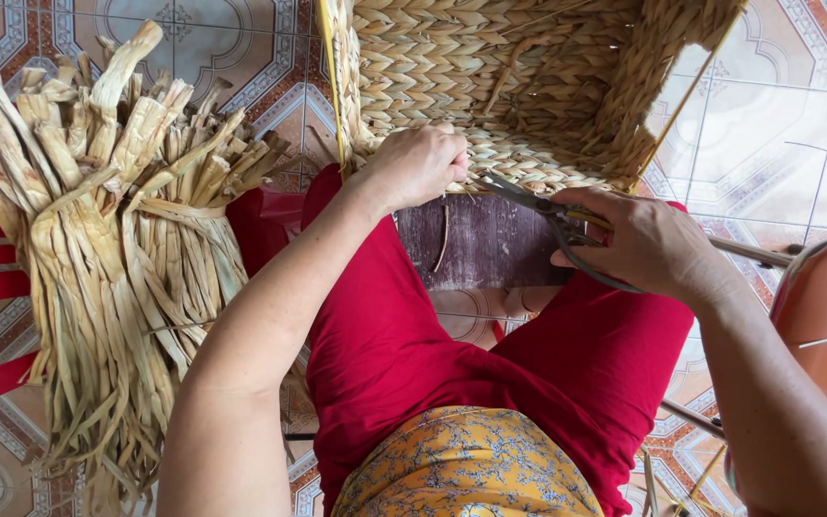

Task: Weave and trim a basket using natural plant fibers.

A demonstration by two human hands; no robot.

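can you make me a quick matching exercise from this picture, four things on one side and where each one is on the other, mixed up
Things:
1. scissors
2. woven basket
3. bundle of dried leaf strips
4. left hand

Places:
A. gripping the basket's near rim
B. piled on a red chair to the person's left
C. in the right hand, blades pointing at the rim
D. in front of the knees, open side showing

Pairs: 1-C, 2-D, 3-B, 4-A

your left hand (420,165) sits at twelve o'clock, fingers curled into a closed grip, forearm running back toward seven. your right hand (645,243) is at two o'clock, fingers wrapped tight, knuckles up, forearm trailing off toward five.
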